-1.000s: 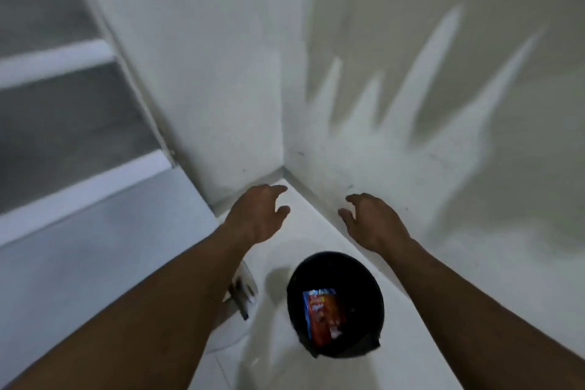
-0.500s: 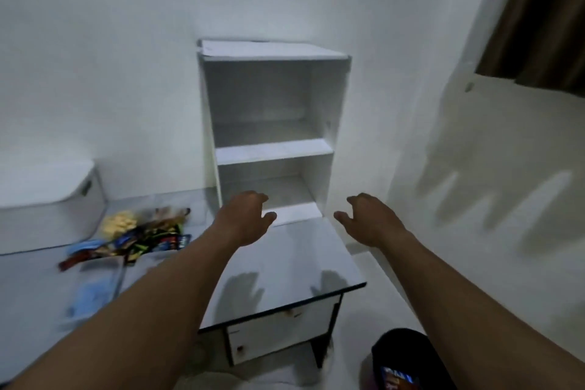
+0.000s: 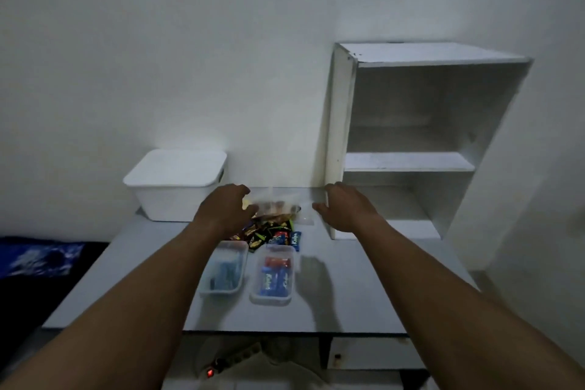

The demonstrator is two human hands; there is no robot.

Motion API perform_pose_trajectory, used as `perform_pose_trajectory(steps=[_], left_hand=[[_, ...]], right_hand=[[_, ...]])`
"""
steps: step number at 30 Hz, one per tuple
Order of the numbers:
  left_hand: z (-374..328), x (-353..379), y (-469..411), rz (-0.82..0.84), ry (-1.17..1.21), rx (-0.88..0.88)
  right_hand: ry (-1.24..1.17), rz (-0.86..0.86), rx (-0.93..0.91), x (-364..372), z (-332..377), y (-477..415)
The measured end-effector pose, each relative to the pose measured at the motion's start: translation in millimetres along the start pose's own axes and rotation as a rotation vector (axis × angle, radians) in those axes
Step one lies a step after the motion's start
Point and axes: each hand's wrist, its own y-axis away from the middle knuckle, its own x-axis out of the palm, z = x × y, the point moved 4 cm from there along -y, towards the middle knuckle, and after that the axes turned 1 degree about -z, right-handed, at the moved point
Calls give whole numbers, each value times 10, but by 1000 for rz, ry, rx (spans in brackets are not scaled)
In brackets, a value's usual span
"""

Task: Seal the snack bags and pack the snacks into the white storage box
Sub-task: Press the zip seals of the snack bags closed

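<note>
The white storage box (image 3: 174, 191) stands lidded at the back left of the grey desk (image 3: 364, 291). Clear snack bags (image 3: 278, 207) lie at the back middle, with small dark and blue snack packets (image 3: 272, 236) piled in front. Two clear tubs hold more snacks: one with pale blue packs (image 3: 225, 267), one with red and blue packs (image 3: 274, 274). My left hand (image 3: 226, 210) hovers at the left edge of the bags, fingers apart, holding nothing. My right hand (image 3: 346, 207) hovers to their right, likewise open.
A white open shelf unit (image 3: 408, 161) stands on the desk's right side against the wall. A dark blue cloth (image 3: 38, 258) lies left of the desk. A power strip with a red light (image 3: 221, 366) sits on the floor below the front edge.
The view has swung left from a floor corner with a black bin, past the shelf, to the desk. Both hands stay stretched forward and now hover over the snacks.
</note>
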Motion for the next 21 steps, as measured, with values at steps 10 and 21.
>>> perform_pose_trajectory(steps=[10,21], left_hand=[[714,378,-1129,47,-2,-88],[1367,1487,-2224,211,81,-105]], right_hand=[[-57,134,-79,678,274,-1497],[-87,243,-26,1802,137,-2655]])
